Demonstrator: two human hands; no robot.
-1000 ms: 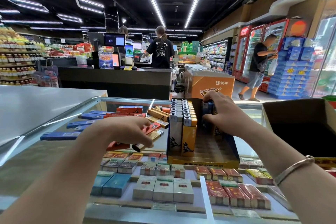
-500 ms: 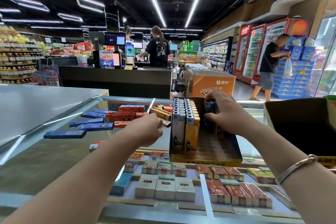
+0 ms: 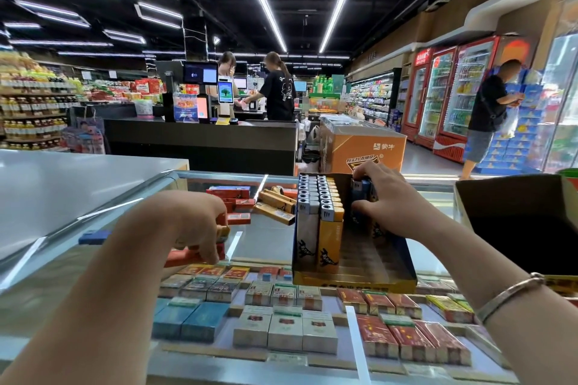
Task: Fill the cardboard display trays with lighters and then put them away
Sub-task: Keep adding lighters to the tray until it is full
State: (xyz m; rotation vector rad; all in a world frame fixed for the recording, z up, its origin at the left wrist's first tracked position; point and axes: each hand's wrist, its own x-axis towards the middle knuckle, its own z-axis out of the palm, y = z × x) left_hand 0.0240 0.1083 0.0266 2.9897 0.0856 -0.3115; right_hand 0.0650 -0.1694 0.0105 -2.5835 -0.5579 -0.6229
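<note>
A cardboard display tray (image 3: 356, 281) stands on the glass counter, with two rows of upright grey and orange lighters (image 3: 317, 212) along its left side. My right hand (image 3: 387, 200) reaches into the tray's far right part and grips blue lighters (image 3: 361, 189) standing there. My left hand (image 3: 197, 225) is closed on red and orange lighters (image 3: 194, 255) just above the glass, left of the tray. More loose lighters (image 3: 269, 201), red, orange and blue, lie on the counter beyond my left hand.
An open dark cardboard box (image 3: 525, 222) sits on the right of the counter. Cigarette packs (image 3: 284, 322) fill the case under the glass. A grey countertop (image 3: 62, 184) lies to the left. A checkout desk (image 3: 203, 141) with people stands beyond.
My left hand went forward to the loose lighters and has come back nearer with red and orange ones in it. My right hand stays on the blue lighters in the tray.
</note>
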